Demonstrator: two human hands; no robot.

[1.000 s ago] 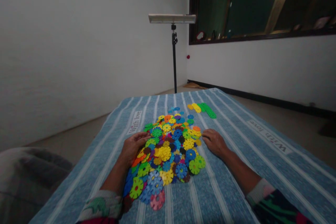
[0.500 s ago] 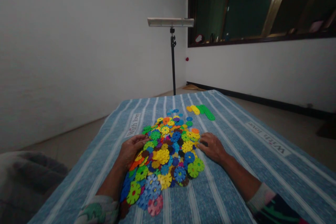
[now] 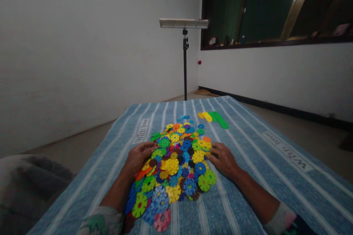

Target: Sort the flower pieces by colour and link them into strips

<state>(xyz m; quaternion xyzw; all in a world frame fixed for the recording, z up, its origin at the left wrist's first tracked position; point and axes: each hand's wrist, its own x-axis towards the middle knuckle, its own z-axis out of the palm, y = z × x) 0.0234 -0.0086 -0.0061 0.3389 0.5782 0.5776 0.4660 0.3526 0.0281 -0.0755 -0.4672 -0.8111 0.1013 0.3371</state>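
Note:
A heap of colourful plastic snowflake discs point(image 3: 176, 165) lies on a blue striped cloth point(image 3: 248, 176). My left hand point(image 3: 139, 158) rests against the heap's left edge, fingers loosely curled and touching the discs. My right hand point(image 3: 223, 158) lies at the heap's right edge, fingers bent and pressed against yellow discs; whether it holds one is hidden. A short row of joined yellow and green discs point(image 3: 215, 118) lies apart at the far side of the cloth.
A light panel on a thin black stand point(image 3: 184, 44) rises beyond the cloth by the wall corner. A dark window point(image 3: 275, 3) fills the upper right. A grey blanket or cushion point(image 3: 24, 187) sits at the lower left. Bare floor surrounds the cloth.
My right hand has slid a little inward against the heap's right edge. My left hand has barely moved. The camera view has shifted slightly.

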